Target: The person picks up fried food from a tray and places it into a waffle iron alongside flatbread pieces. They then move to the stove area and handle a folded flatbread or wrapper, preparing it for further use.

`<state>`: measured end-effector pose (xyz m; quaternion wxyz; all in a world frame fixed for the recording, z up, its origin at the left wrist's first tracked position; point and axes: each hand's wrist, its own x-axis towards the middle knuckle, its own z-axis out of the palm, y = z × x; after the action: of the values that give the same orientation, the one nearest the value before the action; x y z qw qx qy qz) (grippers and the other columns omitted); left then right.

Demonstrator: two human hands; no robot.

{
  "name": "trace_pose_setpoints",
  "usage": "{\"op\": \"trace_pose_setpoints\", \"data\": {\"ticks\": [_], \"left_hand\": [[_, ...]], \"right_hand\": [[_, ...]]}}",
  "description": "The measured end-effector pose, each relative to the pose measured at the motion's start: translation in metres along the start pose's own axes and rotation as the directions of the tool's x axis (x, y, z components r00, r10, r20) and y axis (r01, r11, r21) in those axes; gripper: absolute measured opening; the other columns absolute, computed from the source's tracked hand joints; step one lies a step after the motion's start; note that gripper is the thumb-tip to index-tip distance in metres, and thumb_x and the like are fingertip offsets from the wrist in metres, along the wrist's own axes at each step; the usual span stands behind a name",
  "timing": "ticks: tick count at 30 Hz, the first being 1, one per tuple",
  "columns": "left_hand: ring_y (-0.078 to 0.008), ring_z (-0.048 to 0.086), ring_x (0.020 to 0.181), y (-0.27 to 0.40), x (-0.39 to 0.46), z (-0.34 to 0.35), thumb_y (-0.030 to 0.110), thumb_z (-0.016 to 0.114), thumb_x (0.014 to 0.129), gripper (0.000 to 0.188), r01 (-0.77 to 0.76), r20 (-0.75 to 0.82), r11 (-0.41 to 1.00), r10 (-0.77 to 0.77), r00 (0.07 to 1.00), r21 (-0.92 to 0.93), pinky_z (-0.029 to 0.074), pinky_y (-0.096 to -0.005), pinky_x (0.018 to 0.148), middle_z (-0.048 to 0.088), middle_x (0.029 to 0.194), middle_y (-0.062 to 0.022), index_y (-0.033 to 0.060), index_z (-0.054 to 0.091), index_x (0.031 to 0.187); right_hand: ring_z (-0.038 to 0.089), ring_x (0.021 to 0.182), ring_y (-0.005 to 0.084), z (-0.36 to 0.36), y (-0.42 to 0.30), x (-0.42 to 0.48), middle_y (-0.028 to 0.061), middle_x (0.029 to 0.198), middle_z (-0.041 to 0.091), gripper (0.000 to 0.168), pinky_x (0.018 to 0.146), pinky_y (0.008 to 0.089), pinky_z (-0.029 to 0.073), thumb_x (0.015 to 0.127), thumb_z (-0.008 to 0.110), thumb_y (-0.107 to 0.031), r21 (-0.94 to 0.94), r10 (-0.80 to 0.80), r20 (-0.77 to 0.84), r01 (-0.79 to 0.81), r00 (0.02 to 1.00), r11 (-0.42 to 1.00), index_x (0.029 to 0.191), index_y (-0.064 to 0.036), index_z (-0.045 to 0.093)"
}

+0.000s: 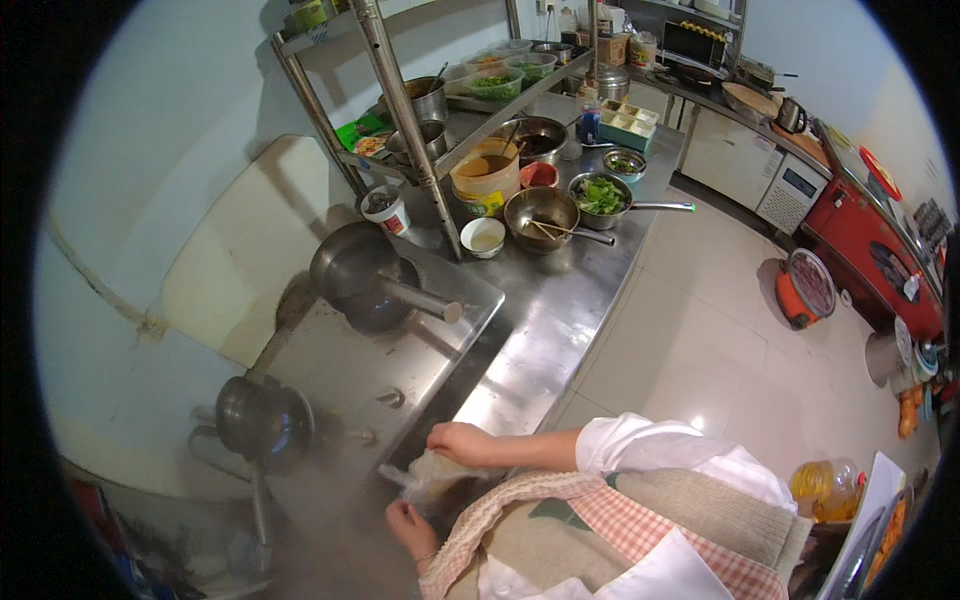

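Note:
My right hand [461, 444] grips a clear plastic bag [433, 478] with pale contents that I cannot make out. The bag hangs over the dark gap beside the steel stove top, close to my apron. My left hand [412, 527] is curled just below the bag's lower edge; whether it pinches the plastic is not clear. Steam blurs the area left of this hand. A wok [356, 270] with a thick handle rests at the back of the stove top [352, 360]. Nearer the wall stands a metal pan or ladle bowl [262, 420], its long handle pointing down.
On the steel counter [540, 330] are a pan with chopsticks [541, 217], a pot of green leaves [600, 196], a white bowl [482, 237] and a sauce tub [486, 176]. A shelf post [409, 127] rises beside them. An orange pot [805, 289] sits on the tiled floor.

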<state>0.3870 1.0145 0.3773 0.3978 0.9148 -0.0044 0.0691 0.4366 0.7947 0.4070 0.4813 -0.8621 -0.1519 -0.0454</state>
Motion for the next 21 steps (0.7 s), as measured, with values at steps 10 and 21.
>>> {"op": "trace_pose_setpoints", "data": {"ticks": [10, 21], "left_hand": [[-0.0325, 0.049, 0.074, 0.028, 0.001, 0.026, -0.003, 0.048, 0.064, 0.024, -0.077, 0.175, 0.99, 0.097, 0.98, -0.117, 0.041, -0.0362, 0.066, 0.049, 0.08, -0.0171, -0.0018, 0.051, 0.087], [-0.0198, 0.05, 0.066, 0.042, 0.006, 0.009, -0.008, 0.046, 0.064, 0.012, 0.184, 0.222, 0.974, -0.151, 0.963, -0.135, 0.043, -0.0295, 0.062, 0.05, 0.072, -0.0093, -0.0017, 0.05, 0.074]], "right_hand": [[0.054, 0.081, 0.0343, 0.026, 0.001, -0.016, 0.0172, 0.089, 0.055, 0.027, 0.071, 0.0392, 0.043, 0.071, 0.048, -0.007, -0.144, -0.002, 0.313, 0.05, 0.95, 0.988, 0.098, -0.003, 0.052], [0.054, 0.077, 0.032, 0.021, 0.001, -0.022, 0.0155, 0.081, 0.051, 0.015, 0.067, 0.0393, 0.043, 0.069, 0.049, -0.015, -0.254, -0.105, 0.334, 0.196, 0.937, 0.947, 0.074, -0.002, 0.056]]}}
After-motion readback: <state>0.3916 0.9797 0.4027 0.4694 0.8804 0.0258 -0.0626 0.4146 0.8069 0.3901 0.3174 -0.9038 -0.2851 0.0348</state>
